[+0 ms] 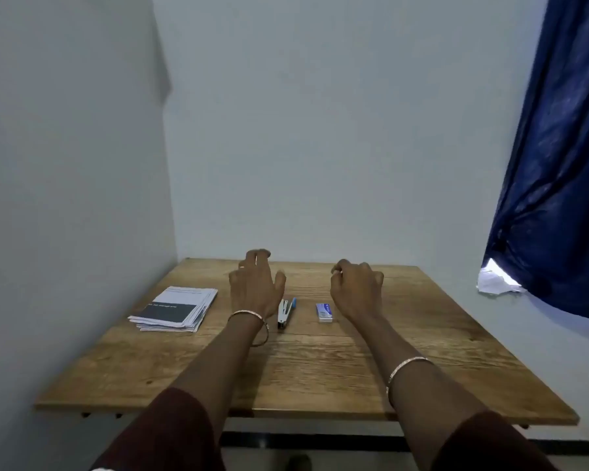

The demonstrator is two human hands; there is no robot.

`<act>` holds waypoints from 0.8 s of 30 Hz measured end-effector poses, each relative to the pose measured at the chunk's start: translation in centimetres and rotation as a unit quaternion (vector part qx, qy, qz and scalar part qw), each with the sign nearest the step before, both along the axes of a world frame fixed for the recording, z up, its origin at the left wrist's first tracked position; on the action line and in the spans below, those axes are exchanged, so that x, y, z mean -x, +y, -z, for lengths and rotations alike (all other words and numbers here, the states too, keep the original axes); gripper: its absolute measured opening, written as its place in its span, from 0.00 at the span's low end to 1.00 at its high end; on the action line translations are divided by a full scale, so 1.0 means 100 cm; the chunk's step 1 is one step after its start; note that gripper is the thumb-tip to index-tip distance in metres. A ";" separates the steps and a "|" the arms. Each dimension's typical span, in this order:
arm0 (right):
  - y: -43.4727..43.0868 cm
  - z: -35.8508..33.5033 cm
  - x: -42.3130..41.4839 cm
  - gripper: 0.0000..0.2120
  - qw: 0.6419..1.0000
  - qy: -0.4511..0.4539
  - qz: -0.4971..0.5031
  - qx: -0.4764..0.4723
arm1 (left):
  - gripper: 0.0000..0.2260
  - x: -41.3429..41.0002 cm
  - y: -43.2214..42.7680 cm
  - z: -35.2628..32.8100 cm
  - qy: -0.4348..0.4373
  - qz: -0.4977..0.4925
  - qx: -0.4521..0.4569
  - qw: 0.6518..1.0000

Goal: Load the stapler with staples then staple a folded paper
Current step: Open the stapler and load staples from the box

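A small stapler (285, 313) with a blue tip lies on the wooden table (320, 368) near its middle. Just to its right sits a small white and blue staple box (323, 312). A stack of folded papers (176, 309) with a dark printed band lies at the table's left. My left hand (254, 283) hovers above the table just left of the stapler, fingers loosely curled, holding nothing. My right hand (356, 287) hovers right of the staple box, fingers loosely curled and empty.
The table stands in a corner, with walls behind it and on its left. A dark blue curtain (558, 164) hangs at the right, with a bright gap at its lower edge. The table's near half holds only my forearms above it.
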State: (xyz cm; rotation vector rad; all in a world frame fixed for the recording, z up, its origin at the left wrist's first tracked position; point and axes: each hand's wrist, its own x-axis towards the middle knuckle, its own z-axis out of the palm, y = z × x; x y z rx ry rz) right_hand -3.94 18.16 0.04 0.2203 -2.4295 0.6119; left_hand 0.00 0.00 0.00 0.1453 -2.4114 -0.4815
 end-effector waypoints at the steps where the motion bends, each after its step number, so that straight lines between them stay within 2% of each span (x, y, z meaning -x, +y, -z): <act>1: -0.004 0.004 0.006 0.12 0.999 -0.026 -0.018 0.012 | 0.19 0.006 -0.003 0.004 -0.029 -0.004 -0.027 0.999; 6: -0.027 0.024 0.033 0.10 0.984 -0.160 -0.076 0.025 | 0.11 0.034 -0.012 0.028 -0.157 -0.026 -0.119 0.980; 11: -0.039 0.030 0.059 0.10 0.967 -0.234 -0.099 0.006 | 0.07 0.057 -0.013 0.043 -0.141 -0.029 -0.158 0.977; 15: -0.042 0.028 0.069 0.09 0.949 -0.281 -0.137 0.045 | 0.05 0.080 -0.018 0.041 -0.156 0.018 -0.221 0.962; 18: -0.044 0.023 0.075 0.09 0.921 -0.333 -0.190 0.072 | 0.05 0.093 -0.025 0.046 -0.165 0.044 -0.227 0.959; 24: -0.054 0.030 0.082 0.07 0.914 -0.339 -0.197 0.107 | 0.06 0.105 -0.034 0.054 -0.163 0.079 -0.219 0.959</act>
